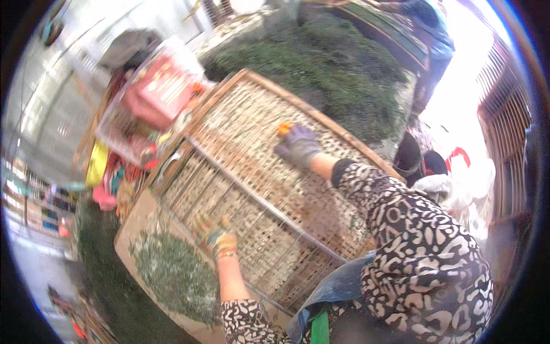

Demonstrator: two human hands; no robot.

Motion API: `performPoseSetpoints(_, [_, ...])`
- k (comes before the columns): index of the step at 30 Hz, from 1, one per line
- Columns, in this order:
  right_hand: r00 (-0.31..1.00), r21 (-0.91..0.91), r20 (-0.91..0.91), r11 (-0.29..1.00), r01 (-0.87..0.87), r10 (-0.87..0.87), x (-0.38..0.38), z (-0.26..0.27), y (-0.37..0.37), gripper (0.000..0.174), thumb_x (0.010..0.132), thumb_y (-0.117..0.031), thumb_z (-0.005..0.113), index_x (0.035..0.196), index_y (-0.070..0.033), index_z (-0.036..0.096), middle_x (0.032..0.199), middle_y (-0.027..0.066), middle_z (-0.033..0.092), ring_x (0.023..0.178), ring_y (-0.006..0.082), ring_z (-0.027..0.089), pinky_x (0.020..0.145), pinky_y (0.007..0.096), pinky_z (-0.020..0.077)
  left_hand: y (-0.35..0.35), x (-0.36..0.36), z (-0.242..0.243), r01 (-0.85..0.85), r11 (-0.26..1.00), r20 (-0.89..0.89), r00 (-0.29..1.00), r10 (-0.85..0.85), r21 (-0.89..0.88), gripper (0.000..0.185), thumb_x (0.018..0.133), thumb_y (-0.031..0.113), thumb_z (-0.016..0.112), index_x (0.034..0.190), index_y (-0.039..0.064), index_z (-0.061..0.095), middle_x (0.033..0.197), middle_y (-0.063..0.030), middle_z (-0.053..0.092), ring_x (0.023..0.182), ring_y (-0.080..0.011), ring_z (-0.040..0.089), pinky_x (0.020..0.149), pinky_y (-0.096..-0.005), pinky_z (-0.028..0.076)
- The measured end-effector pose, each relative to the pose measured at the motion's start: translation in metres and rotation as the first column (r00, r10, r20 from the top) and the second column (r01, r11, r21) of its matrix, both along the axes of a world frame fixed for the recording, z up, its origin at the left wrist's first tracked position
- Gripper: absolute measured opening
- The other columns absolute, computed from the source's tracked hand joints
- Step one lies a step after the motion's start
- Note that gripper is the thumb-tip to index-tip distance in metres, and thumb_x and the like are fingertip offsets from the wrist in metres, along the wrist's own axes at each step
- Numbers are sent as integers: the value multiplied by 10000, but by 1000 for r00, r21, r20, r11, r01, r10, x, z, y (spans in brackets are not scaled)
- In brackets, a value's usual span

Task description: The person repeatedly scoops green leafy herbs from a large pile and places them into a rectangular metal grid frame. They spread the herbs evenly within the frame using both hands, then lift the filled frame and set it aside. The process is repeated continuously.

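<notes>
A wood-framed woven bamboo tray point(258, 107) lies tilted across the view, with bits of green on its slats. My right hand point(298, 144), in a purple-grey glove, is over the upper part of the tray; something orange shows at its fingertips, either glove or a small item. A metal-edged rack point(240, 189) with thin crossbars covers the lower part of the woven surface. At its lower left edge is my left hand point(216, 236), in a yellow-green glove, fingers spread and blurred. Just below that hand sits a pile of green leafy material point(172, 275) on a board.
A large heap of dark green plant material point(309, 69) lies behind the tray. Upper left stands a clear plastic bin point(124, 124) holding a pink container point(157, 94). Another person point(432, 38) is at the upper right. Black buckets point(408, 155) and white bags point(472, 185) stand at right.
</notes>
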State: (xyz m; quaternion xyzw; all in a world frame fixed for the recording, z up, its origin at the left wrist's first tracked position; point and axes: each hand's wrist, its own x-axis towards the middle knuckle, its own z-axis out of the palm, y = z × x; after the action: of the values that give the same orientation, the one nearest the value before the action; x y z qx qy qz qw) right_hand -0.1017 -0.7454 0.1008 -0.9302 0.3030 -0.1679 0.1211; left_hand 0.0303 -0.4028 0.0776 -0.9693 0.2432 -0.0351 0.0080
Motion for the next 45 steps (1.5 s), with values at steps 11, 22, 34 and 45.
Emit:
performPoseSetpoints(11, [951, 267, -122, 932, -245, 285, -12, 24, -73, 632, 869, -517, 657, 1330, -93, 573, 1399, 125, 532, 1302, 342, 477, 1073, 528, 390, -196, -156, -37, 245, 946, -115, 968, -224, 211, 814, 1018, 592, 380, 1603, 41, 253, 1656, -222, 197, 1527, -364, 179, 1223, -544, 179])
performPoseSetpoints(22, [947, 298, -288, 953, -54, 144, -61, -20, -312, 652, 801, -351, 746, 1417, -242, 565, 1412, 153, 569, 1210, 379, 591, 992, 496, 504, -191, -169, -86, 166, 986, 46, 985, -166, 16, 789, 965, 661, 457, 1520, 101, 427, 1600, -167, 300, 1480, -329, 289, 1222, -498, 247])
performPoseSetpoints(34, [576, 352, 799, 643, -680, 172, -83, 253, -405, 439, 849, -243, 792, 1216, -39, 661, 1000, 111, 729, 886, 191, 695, 741, 337, 566, -204, -167, -66, 241, 970, 45, 969, -243, 31, 830, 970, 622, 441, 1543, 28, 355, 1614, -190, 251, 1521, -347, 191, 1255, -519, 105])
performPoseSetpoints(45, [899, -327, 41, 856, -400, 436, -148, 353, -349, 398, 829, -115, 720, 1225, -92, 694, 1028, 102, 741, 961, 185, 706, 883, 356, 574, -275, -189, 56, 35, 849, -76, 993, -88, -527, 852, 920, 503, 661, 1557, 42, 331, 1608, -213, 319, 1497, -382, 287, 1231, -514, 237])
